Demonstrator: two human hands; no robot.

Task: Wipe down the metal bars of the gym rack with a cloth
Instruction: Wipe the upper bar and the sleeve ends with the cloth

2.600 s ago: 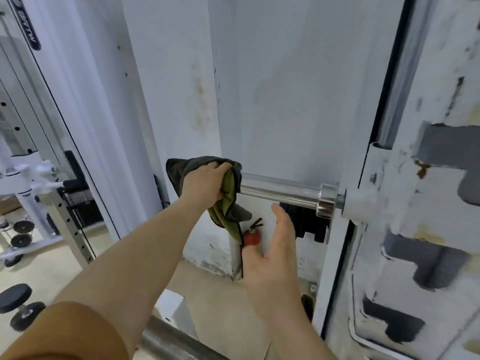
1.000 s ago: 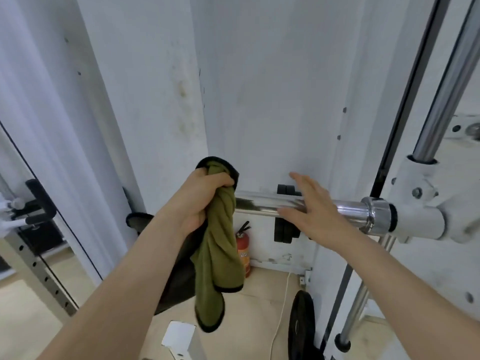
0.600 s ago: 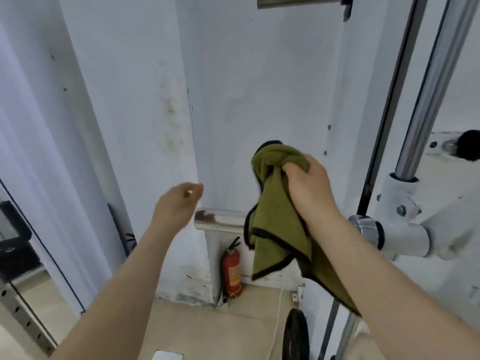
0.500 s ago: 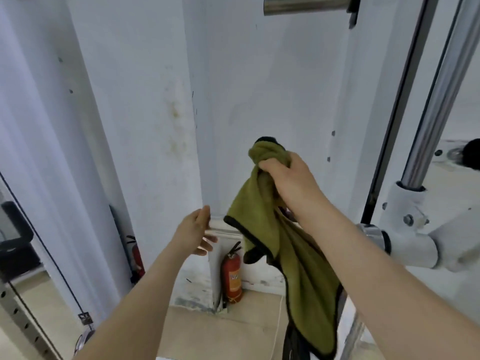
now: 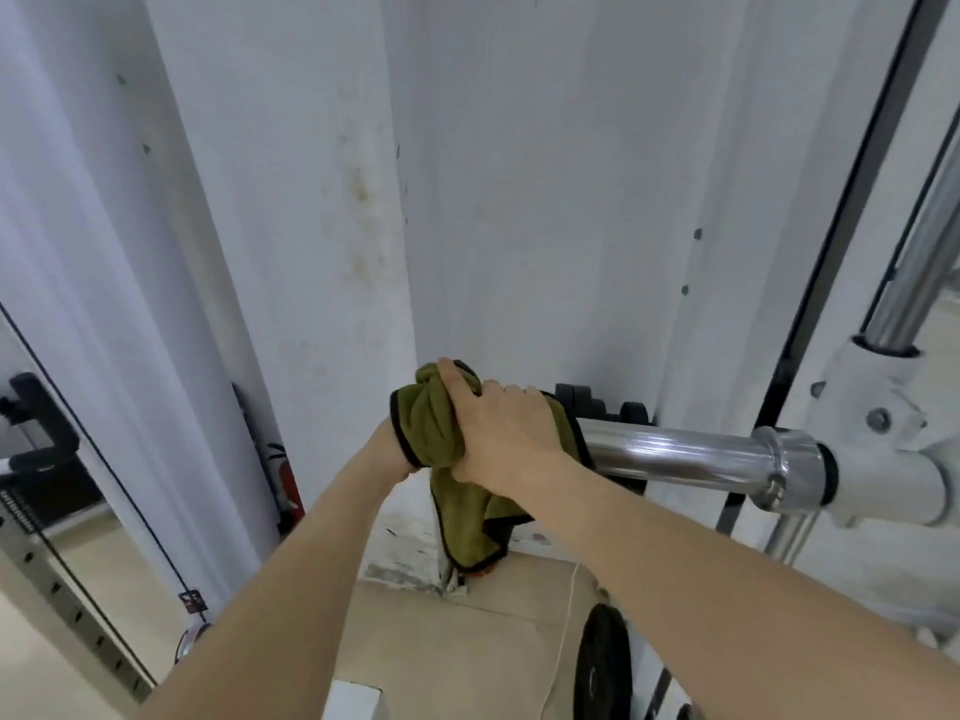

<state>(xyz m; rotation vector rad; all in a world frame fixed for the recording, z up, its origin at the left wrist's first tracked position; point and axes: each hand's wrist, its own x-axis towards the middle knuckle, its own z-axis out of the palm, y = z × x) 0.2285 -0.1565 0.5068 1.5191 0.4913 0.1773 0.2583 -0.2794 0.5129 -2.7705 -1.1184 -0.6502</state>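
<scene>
Gripping: right hand [image 5: 498, 439] clamps down, fingers curled over the bunched cloth [image 5: 431, 433] at the free end of the bar [image 5: 675, 454].
Fabric: olive-green, soft and nappy, black stitched edge. It's wrapped round the bar's tip, with a loose tail hanging below.
Metal: round horizontal chrome tube, smooth and mirror-bright, running right into a ringed steel collar [image 5: 789, 470] and a white-painted bracket [image 5: 883, 433].
Other side: left hand [image 5: 387, 449] shows only heel and wrist, right up against the cloth's left edge; its fingers are hidden behind the fabric, so I can't tell whether they grip.
Upright rod [image 5: 914, 262]: polished steel, slanting up from the bracket.
Down low: black weight plate [image 5: 605, 662] – matte, round, standing on edge.
Wall [image 5: 545, 200]: white paint, scuffed, yellowish stains.
</scene>
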